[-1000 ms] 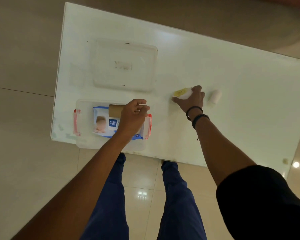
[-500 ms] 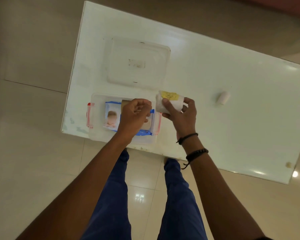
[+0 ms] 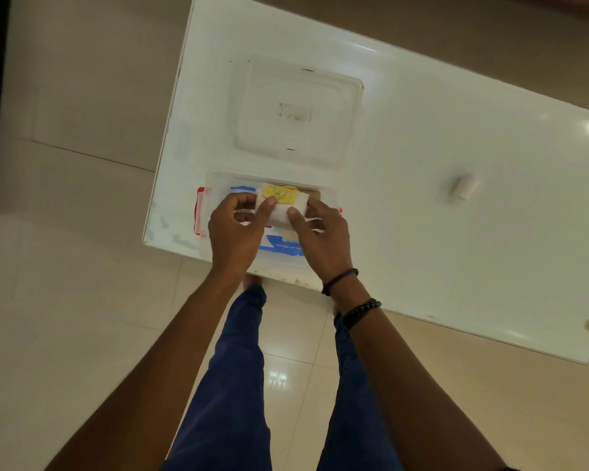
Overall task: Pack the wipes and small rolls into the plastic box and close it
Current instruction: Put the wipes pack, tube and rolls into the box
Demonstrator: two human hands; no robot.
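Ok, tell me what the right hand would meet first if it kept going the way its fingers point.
The right hand points away from the person, across the plastic box. Past the white roll it already holds, it would likely meet the box's far wall, then the lid; depth is unclear.

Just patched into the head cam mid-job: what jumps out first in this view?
Both hands, left hand and right hand, grip a white roll with a yellow label over the open plastic box at the table's near edge. The lid lies flat just beyond it, and one small white roll sits alone to the right.
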